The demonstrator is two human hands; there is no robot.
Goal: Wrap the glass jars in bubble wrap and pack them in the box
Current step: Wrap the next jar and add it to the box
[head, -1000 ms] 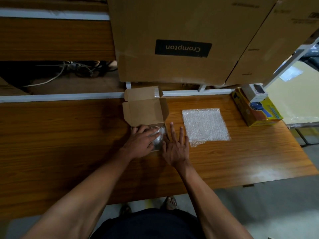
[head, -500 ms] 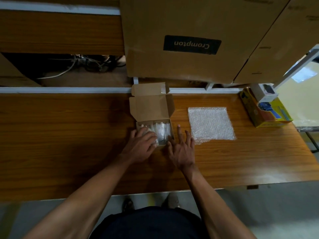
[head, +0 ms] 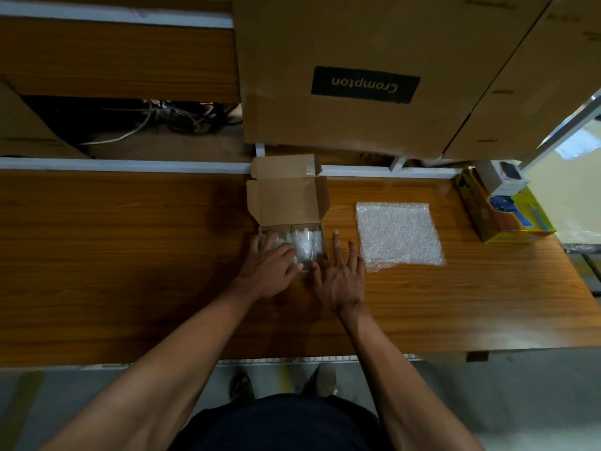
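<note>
Bubble-wrapped jars (head: 304,244) lie side by side inside the small cardboard box (head: 286,203), which sits on the wooden table (head: 130,255) with its lid flaps folded back, away from the person; the left hand (head: 270,271) rests on the left bundle, fingers gently curved over the wrap, fingertips reaching just past the box's near wall; whether they press or merely touch cannot be told; the right-hand bundle shows clear and pale just beyond the left hand's index finger. The right hand (head: 341,278) lies flat on the table with fingers straight and spread, holding nothing; its thumb sits against the near right corner of the box, its index finger runs along the outside of the box's right wall. Just beyond the right hand's outer fingers, a spare sheet of bubble wrap (head: 400,236) lies flat on the table, its near corner close to the little finger; further to the right of those fingers, at the table's far corner, stands a yellow carton (head: 507,216) with a small white box (head: 502,180) on top; large brown cartons (head: 357,76), one labelled Crompton, stand well beyond the fingertips.
</note>
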